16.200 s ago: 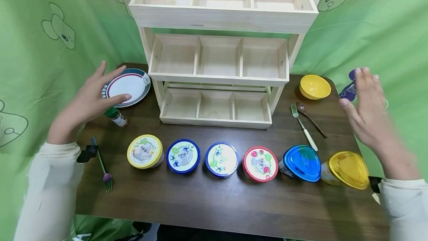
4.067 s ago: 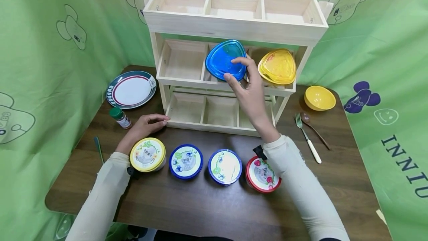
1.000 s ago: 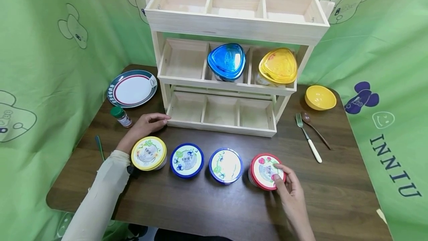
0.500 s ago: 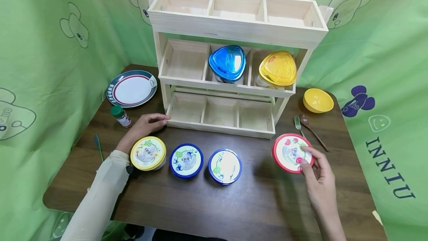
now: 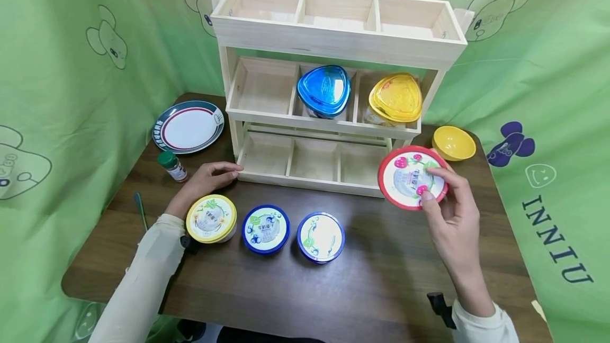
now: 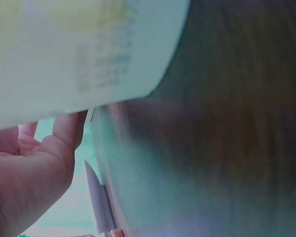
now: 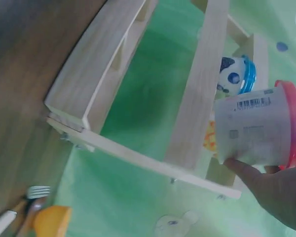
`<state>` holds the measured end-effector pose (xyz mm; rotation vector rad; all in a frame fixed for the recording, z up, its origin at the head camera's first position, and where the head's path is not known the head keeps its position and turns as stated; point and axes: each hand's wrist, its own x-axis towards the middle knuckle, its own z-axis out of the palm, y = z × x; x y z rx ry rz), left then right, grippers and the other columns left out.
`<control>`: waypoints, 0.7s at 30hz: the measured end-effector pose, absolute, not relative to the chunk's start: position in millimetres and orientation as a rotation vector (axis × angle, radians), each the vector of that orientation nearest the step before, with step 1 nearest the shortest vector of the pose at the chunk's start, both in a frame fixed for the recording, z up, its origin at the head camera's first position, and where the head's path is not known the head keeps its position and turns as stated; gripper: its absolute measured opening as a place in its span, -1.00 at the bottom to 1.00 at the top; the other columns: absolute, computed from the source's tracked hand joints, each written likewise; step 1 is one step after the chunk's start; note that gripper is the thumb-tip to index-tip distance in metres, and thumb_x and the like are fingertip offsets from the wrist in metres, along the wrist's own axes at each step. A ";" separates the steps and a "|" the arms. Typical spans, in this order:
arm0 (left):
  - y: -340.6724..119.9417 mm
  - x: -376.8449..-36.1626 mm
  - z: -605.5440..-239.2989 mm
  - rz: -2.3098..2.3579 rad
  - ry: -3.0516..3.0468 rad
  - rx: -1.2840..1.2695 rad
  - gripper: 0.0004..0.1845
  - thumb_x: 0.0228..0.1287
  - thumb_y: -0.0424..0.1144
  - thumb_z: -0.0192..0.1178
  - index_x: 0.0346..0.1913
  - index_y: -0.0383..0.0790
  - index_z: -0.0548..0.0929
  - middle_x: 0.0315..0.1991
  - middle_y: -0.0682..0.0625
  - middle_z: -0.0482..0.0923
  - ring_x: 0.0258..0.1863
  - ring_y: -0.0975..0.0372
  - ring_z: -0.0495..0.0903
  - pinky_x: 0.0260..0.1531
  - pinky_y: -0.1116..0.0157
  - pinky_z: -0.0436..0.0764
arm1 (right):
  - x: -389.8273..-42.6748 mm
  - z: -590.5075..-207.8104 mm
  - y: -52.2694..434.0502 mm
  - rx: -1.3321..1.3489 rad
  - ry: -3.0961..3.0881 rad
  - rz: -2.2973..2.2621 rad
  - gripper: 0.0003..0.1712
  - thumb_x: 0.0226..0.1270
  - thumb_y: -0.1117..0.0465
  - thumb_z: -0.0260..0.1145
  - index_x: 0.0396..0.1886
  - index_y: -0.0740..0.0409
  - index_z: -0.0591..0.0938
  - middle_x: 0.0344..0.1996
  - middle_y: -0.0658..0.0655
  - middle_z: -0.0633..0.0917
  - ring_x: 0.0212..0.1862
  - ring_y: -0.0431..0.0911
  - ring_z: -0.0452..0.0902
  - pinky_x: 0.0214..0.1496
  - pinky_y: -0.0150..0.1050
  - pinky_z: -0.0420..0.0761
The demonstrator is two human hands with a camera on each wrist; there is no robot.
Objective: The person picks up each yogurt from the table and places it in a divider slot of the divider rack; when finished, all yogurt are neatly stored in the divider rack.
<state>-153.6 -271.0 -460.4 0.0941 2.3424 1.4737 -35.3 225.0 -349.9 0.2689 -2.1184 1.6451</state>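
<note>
In the head view my right hand (image 5: 455,221) grips a red-lidded tub (image 5: 412,179), held above the table in front of the shelf's lower right corner. The right wrist view shows the tub's white side with a barcode, and my thumb against it. My left hand (image 5: 209,179) rests at the bottom left corner of the wooden shelf (image 5: 314,184), fingers loosely extended. Just in front of its wrist stands a yellow-lidded tub (image 5: 211,218). Two blue-lidded tubs (image 5: 266,229) stand in a row to its right. On the middle tier are a blue-lidded jar (image 5: 324,90) and a yellow-lidded jar (image 5: 396,98).
Left of the shelf lie a plate (image 5: 188,127) and a green-capped bottle (image 5: 172,166). A partly covered fork (image 5: 140,210) lies near the left sleeve. A yellow bowl (image 5: 454,143) stands at the back right. Fork (image 7: 38,191) and spoon (image 7: 32,212) show in the right wrist view.
My right hand set the blue-lidded jar in the middle tier's centre compartment. It then took the red-lidded tub from the row and lifted it right and toward the shelf. My left hand stayed put lately.
</note>
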 end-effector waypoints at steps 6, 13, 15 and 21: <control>-269.2 -154.0 -460.2 1.468 2.347 0.076 -0.53 0.70 -0.11 0.20 0.47 -0.28 0.61 0.45 -0.26 0.54 0.43 -0.07 0.48 0.41 0.00 0.48 | -50.4 -343.8 213.1 0.409 -2.223 1.490 -0.45 0.43 0.62 0.27 0.39 0.40 0.56 0.59 0.16 0.45 0.36 -0.05 0.52 0.30 -0.47 0.56; -270.5 -153.7 -465.1 1.469 2.373 0.091 -0.54 0.65 -0.04 0.26 0.41 -0.20 0.68 0.38 -0.22 0.61 0.34 -0.03 0.55 0.35 0.04 0.55 | -65.9 -345.8 195.2 0.538 -2.194 1.563 -0.46 0.42 0.64 0.27 0.37 0.43 0.56 0.59 0.16 0.45 0.31 -0.07 0.58 0.18 -0.46 0.63; -276.9 -159.4 -477.2 1.493 2.385 0.117 -0.58 0.62 -0.02 0.29 0.36 -0.13 0.73 0.33 -0.16 0.66 0.28 0.02 0.58 0.26 0.13 0.61 | -69.2 -347.9 188.9 0.570 -2.163 1.615 -0.47 0.42 0.64 0.26 0.37 0.44 0.55 0.58 0.21 0.45 0.26 -0.07 0.59 0.15 -0.46 0.64; -299.7 -183.1 -525.7 1.544 2.365 0.115 -0.60 0.46 0.17 0.43 0.24 0.15 0.82 0.25 0.05 0.72 0.23 0.13 0.62 0.18 0.22 0.64 | -81.5 -355.7 164.2 0.637 -2.139 1.779 -0.46 0.44 0.62 0.23 0.39 0.45 0.52 0.47 0.33 0.50 0.26 0.00 0.56 0.19 -0.40 0.66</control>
